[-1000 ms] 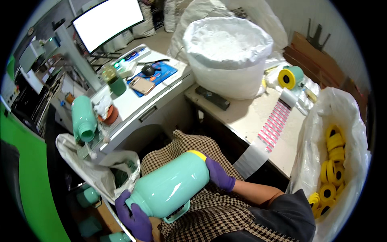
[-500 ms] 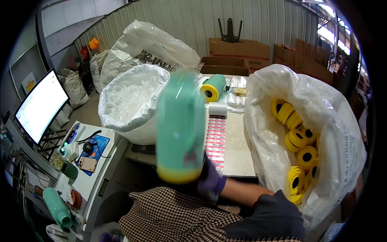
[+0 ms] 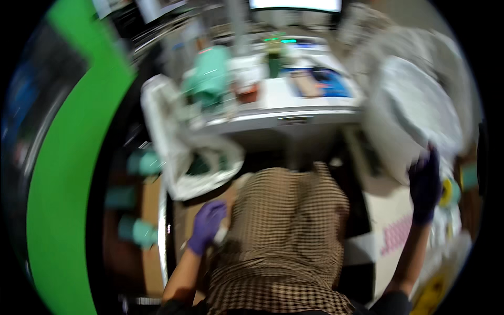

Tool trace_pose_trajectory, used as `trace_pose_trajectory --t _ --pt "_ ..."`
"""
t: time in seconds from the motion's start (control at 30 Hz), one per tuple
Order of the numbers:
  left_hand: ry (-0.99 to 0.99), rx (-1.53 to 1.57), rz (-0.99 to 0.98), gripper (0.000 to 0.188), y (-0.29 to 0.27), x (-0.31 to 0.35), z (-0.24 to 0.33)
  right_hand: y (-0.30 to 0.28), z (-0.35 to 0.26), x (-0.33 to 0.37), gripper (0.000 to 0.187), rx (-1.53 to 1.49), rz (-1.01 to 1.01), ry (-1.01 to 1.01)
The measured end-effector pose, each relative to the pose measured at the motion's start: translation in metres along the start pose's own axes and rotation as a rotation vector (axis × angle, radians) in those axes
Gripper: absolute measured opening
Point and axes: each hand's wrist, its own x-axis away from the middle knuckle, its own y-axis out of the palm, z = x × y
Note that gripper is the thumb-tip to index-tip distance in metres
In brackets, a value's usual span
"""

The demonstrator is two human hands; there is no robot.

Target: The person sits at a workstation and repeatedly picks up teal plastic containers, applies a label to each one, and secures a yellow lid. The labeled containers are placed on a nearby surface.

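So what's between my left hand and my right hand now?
In the head view, from left hand to right hand: checked cloth over your lap, a dark gap, then pale tabletop.

white bag point(image 3: 394, 115): thin plastic | apron point(image 3: 283, 226): woven cloth | teal jug point(image 3: 212, 68): glossy

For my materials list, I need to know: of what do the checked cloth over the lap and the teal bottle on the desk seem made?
Checked cloth: probably matte woven fabric, as it drapes in folds. Teal bottle: perhaps hard plastic or painted metal, glossy by its bright highlights; blur leaves this open.
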Motion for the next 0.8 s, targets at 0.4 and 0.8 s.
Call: trace_pose_trajectory --t 0.4,0.8 --pt "-0.489 -1.386 0.211 0.046 -0.300 0.034 -0.228 0.114 0.102 0.092 0.078 0.239 -0.115 0.770" --pt "-0.431 -2.215 -0.766 0.050 -0.331 0.086 -0.297 0.152 0.145 0.073 0.057 0.427 -0.282 0.764"
